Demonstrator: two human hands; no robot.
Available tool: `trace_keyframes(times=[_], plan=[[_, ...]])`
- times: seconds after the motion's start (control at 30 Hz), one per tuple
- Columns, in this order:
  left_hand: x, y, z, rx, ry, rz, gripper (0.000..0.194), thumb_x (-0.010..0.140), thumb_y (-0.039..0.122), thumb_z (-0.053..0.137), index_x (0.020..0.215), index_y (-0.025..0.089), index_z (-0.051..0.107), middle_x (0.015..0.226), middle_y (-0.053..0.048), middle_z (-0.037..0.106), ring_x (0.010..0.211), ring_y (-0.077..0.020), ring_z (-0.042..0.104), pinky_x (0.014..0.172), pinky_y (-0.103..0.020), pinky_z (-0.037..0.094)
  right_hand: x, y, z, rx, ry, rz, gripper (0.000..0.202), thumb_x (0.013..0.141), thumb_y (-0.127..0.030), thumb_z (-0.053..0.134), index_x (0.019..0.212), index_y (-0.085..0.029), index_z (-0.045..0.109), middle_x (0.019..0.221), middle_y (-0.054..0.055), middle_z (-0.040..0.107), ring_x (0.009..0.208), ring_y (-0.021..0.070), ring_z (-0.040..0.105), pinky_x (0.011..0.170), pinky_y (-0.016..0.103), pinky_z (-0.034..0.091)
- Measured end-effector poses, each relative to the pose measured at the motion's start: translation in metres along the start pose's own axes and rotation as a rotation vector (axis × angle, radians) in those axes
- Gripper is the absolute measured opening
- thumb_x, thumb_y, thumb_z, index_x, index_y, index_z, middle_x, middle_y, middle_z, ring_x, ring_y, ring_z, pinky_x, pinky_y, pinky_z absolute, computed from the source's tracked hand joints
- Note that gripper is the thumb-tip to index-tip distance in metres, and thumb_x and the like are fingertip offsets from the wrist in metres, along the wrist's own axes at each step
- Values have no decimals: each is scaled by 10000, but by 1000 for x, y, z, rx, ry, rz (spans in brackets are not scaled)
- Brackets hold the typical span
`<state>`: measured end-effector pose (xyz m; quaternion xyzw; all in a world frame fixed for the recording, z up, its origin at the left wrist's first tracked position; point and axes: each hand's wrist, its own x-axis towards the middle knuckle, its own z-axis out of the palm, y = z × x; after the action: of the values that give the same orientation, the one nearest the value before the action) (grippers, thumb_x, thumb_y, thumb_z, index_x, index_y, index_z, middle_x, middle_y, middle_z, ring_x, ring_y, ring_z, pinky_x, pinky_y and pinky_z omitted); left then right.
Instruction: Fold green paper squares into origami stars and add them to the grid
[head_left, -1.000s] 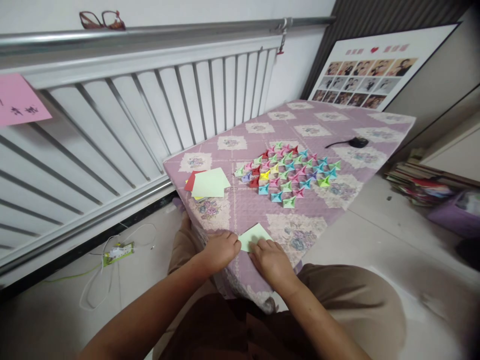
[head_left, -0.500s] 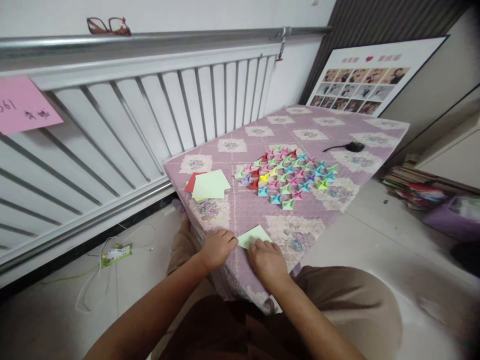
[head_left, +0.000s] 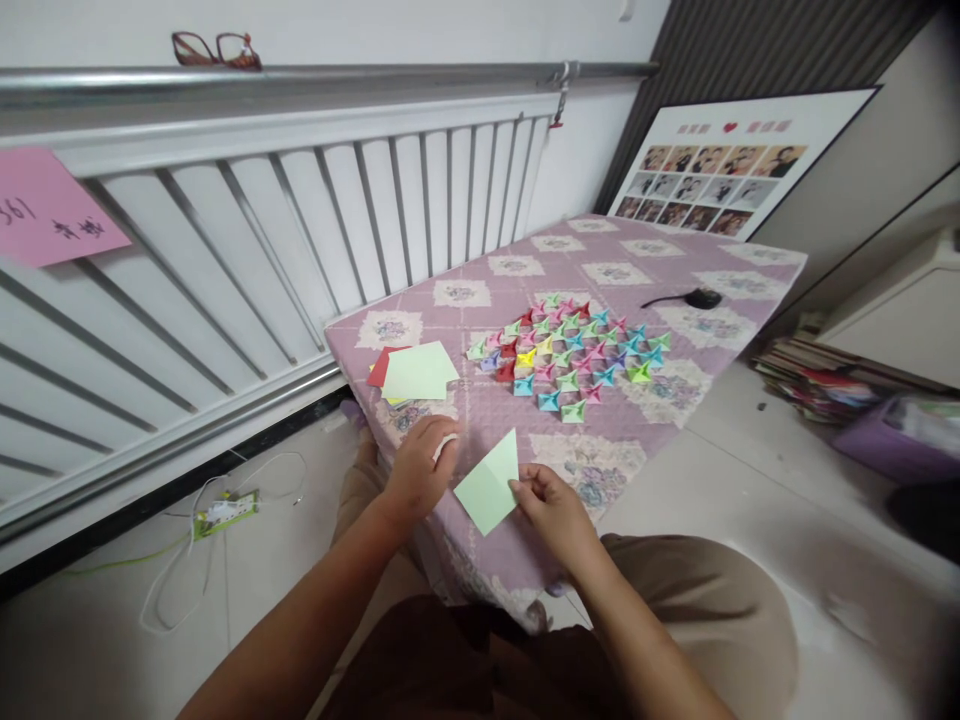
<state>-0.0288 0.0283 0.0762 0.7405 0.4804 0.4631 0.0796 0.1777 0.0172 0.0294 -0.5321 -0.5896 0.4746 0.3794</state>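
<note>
A light green paper sheet (head_left: 486, 486) is pinched at its right edge by my right hand (head_left: 551, 507). My left hand (head_left: 422, 467) hovers just left of that sheet, thumb and fingers apart, holding nothing. Beyond my left hand lies a stack of coloured paper (head_left: 420, 371), pale green on top with red and yellow edges showing below. Farther right, many small folded paper pieces (head_left: 568, 381) in pink, red, green, blue and yellow stand in slanting rows on the table.
The purple flowered tablecloth (head_left: 510, 415) covers the table beside a white radiator (head_left: 300, 230). A black object with a cord (head_left: 703, 298) rests at the far right of the table. A power strip (head_left: 225, 512) is on the floor at left.
The green sheet has been turned and lifted at my right hand, showing more of its surface. My left hand has moved up and away from it, its fingers now spread.
</note>
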Motion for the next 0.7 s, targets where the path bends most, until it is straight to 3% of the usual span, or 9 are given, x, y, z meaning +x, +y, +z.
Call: trace_keyframes(times=[0.1, 0.17, 0.33, 0.5, 0.7], plan=[[-24, -1, 12, -1, -82, -53, 174, 863, 144, 463, 969, 185, 595, 964, -62, 625, 962, -176, 560, 904, -339, 452, 1, 19, 2, 50, 36, 95, 329, 769, -402, 546, 1019, -201, 475, 552, -58, 567, 515, 156, 542, 531, 267, 408], [-45, 2, 23, 15, -200, -86, 169, 837, 168, 522, 988, 180, 599, 995, -67, 619, 976, -189, 550, 905, -347, 444, -1, 27, 2, -12, 57, 105, 304, 770, -381, 525, 1010, -211, 447, 556, -59, 574, 522, 163, 557, 550, 279, 419], [-83, 18, 51, 202, -429, -121, 411, 740, 275, 674, 1135, 224, 571, 1199, -67, 560, 1076, -260, 490, 933, -424, 396, -3, 30, -1, -263, 63, 38, 214, 784, -328, 466, 967, -217, 457, 578, -43, 580, 533, 170, 565, 560, 280, 407], [-84, 25, 66, 335, -505, -166, 410, 783, 254, 628, 1183, 238, 539, 1233, -57, 549, 1102, -257, 474, 942, -426, 364, 0, 30, -4, -465, 32, 23, 221, 800, -252, 454, 1014, -204, 479, 660, -20, 605, 602, 166, 595, 609, 268, 406], [-77, 21, 66, 400, -571, -79, 256, 832, 226, 565, 1086, 244, 586, 1164, -29, 600, 1059, -241, 493, 887, -424, 360, -1, 33, -6, -762, -10, -46, 153, 866, -222, 456, 980, -198, 555, 744, 26, 632, 674, 177, 599, 609, 268, 388]])
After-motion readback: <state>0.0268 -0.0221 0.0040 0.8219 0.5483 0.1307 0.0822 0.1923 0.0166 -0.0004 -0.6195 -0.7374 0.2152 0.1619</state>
